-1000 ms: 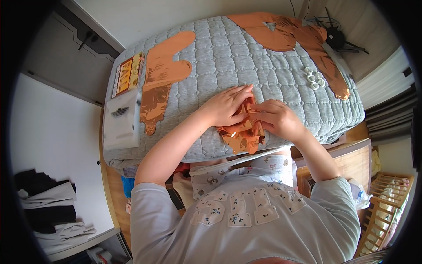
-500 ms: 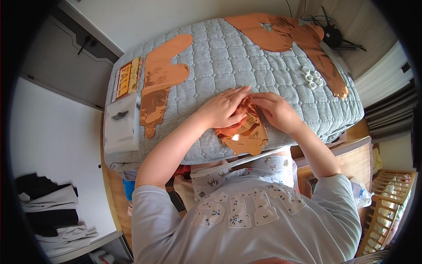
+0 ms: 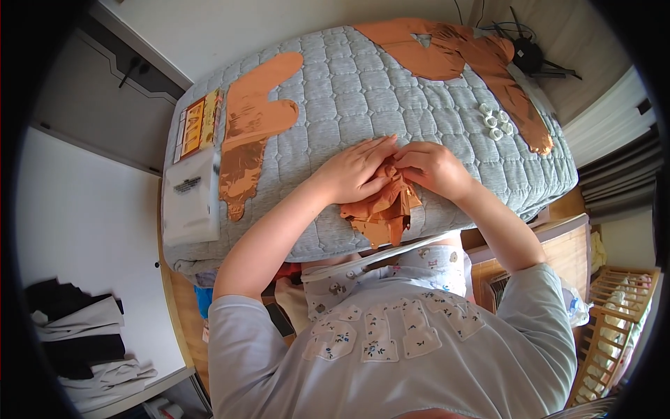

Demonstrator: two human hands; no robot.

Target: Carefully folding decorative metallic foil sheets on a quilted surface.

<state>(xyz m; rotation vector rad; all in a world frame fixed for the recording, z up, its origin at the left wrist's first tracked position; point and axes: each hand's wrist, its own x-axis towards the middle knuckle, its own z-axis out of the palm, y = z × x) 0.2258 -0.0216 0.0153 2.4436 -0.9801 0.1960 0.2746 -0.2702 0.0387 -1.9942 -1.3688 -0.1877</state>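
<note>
A crumpled copper foil balloon (image 3: pixel 385 215), uninflated, lies at the near edge of the bed between my hands. My left hand (image 3: pixel 357 167) rests over its upper left part, fingers stretched toward the right and thumb bent onto the foil, holding it. From the other side my right hand (image 3: pixel 438 169) closes on the balloon's upper part, its fingertips bent inward beside the left fingertips. Exactly what the fingertips pinch is hidden. The balloon's lower end hangs loose toward my lap, creased and shiny.
More flat copper foil balloons lie on the grey quilted bed (image 3: pixel 335 91): one at left (image 3: pixel 244 129), others at the far right (image 3: pixel 436 59). White ribbon rolls (image 3: pixel 495 122) sit at right. A printed package (image 3: pixel 199 129) and a clear plastic packet (image 3: pixel 190 199) lie at the left edge.
My right hand has curled in tighter and drawn its fingertips onto the balloon's upper part. The foil is more bunched, its lower end narrower. My left hand stays nearly in place.
</note>
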